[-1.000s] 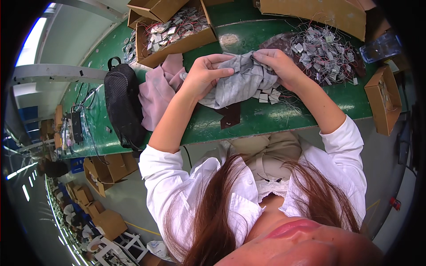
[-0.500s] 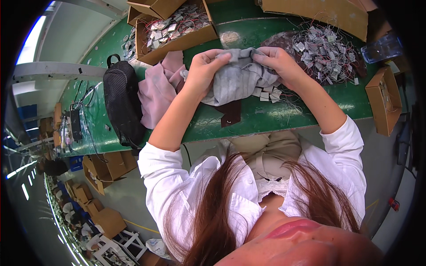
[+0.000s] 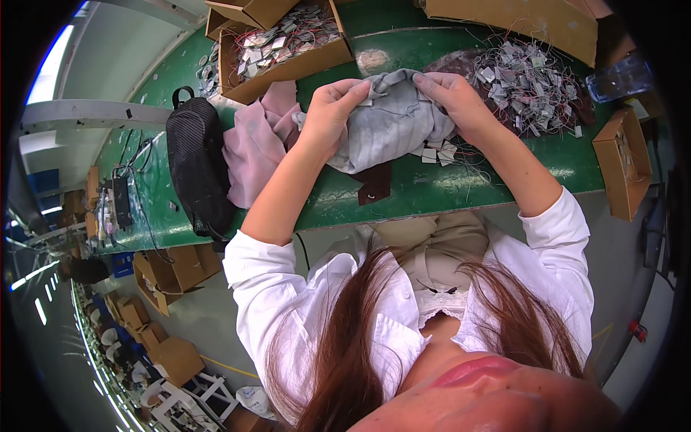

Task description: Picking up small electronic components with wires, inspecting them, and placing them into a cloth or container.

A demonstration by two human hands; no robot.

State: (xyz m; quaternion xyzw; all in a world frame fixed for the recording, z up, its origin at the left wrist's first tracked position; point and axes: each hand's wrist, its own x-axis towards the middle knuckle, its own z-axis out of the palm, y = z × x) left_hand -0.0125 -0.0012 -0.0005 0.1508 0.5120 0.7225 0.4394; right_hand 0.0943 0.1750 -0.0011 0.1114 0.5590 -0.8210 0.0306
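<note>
A rumpled grey cloth [image 3: 389, 133] is held up between my hands over the green table. My left hand [image 3: 332, 108] pinches its upper left edge between thumb and fingers. At the upper right edge, my right hand [image 3: 453, 101] grips it the same way. Between the two grips the top of the cloth is bunched and folded, and its lower part hangs toward the tabletop. Under it and to the right lie several small white square pieces [image 3: 439, 153] with thin wires. A dark brown flat piece [image 3: 375, 183] shows below the cloth.
Left of my arm are a pink cloth [image 3: 253, 147] and a black mesh bag [image 3: 196, 165]. An open cardboard box [image 3: 288, 75] of wired pieces stands behind. At right are a heap of wired pieces [image 3: 529, 86], a clear blue bottle [image 3: 619, 85] and a small cardboard box [image 3: 623, 165].
The cloth's top edge has been folded and bunched differently, and its front hangs smoother. My right hand has shifted slightly upward; both hands keep their hold.
</note>
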